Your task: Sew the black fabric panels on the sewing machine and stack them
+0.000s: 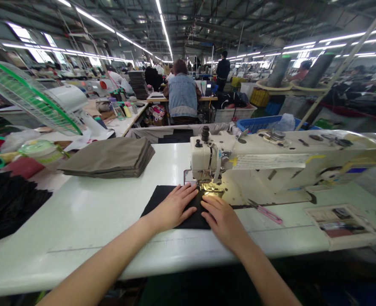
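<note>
A black piece of fabric point(157, 199) lies flat on the pale table under the head of a cream sewing machine point(258, 148). My left hand point(176, 206) rests palm down on the fabric, fingers stretched toward the presser foot. On the fabric's right edge lies my right hand point(221, 216), its fingers extended and the fingertips close to the lit metal plate point(211, 190). The needle area is partly hidden behind my fingers. To the right of my right hand, pink thread snips point(267, 212) lie beside the machine bed.
A stack of brown-grey fabric pieces point(109, 158) sits at the back left. Beyond it stands a white and green fan point(35, 95). Dark cloth point(9, 204) is heaped at far left. A small parts tray point(343, 225) is set in the table at right. A person in a denim vest point(183, 95) sits ahead.
</note>
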A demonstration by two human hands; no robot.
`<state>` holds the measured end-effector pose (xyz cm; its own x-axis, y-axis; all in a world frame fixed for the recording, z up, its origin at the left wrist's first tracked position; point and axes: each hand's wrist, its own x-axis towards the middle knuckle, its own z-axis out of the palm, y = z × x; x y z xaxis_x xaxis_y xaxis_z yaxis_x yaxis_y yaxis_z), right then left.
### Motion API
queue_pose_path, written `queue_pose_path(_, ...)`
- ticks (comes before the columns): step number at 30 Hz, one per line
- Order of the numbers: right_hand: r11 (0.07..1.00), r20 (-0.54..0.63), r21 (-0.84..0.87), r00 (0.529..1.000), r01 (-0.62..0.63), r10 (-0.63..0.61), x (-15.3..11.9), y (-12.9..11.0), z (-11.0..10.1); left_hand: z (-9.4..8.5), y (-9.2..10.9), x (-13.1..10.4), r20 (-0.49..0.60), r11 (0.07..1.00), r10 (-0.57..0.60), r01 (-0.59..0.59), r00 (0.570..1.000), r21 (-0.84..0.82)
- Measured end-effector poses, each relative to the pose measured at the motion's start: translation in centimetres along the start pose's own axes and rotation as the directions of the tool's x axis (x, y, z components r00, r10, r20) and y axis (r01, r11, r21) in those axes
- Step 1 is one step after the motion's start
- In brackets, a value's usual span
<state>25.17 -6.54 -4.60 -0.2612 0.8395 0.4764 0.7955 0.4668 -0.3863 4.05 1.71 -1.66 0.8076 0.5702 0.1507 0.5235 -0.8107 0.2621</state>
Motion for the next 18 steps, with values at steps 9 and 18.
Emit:
queue_pose_path(9,0.995,-0.003,0.005,0.995,0.104,-0.104,-4.7,-1.8,-1.9,-0.5,4.9,-4.1,0.062,0.977,0.214,-0.213,0.975,-0.020)
queue_pose_path(18,0.996,0.011,-0.053,0.997,0.072,-0.072,-0.3,-0.2,-1.2,-0.6,1.2,-1.3,-0.008,0.981,0.195,-0.195,0.981,-0.018)
